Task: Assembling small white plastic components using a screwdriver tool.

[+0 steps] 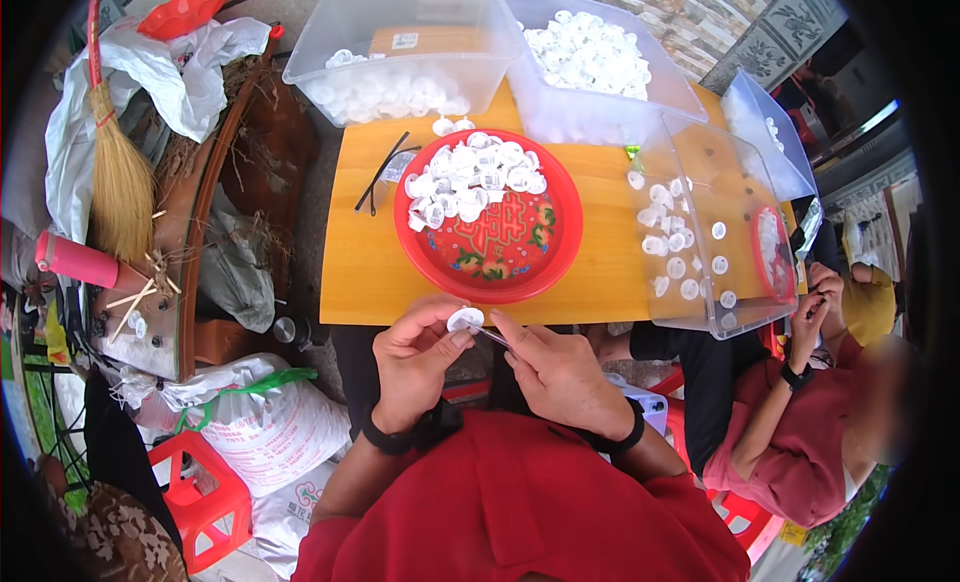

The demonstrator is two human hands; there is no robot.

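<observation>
My left hand (418, 367) pinches a small round white plastic piece (465, 320) by its edge, just off the near edge of the table. In my right hand (572, 377) is a slim metal tool (494, 337), its tip at the underside of the piece; its exact kind is too small to tell. Right in front of both hands stands a red patterned basin (490, 287). A heap of similar white pieces (480, 172) covers its far part, and the printed bottom shows bare nearer to me.
Clear plastic bins (400, 37) with white pieces line the back of the wooden table (360, 272). Black-framed glasses (380, 172) lie left of the basin. A transparent bin (715, 252) stands at right, beside a seated co-worker (790, 432). Red stools (205, 502) and sacks (265, 427) are at lower left.
</observation>
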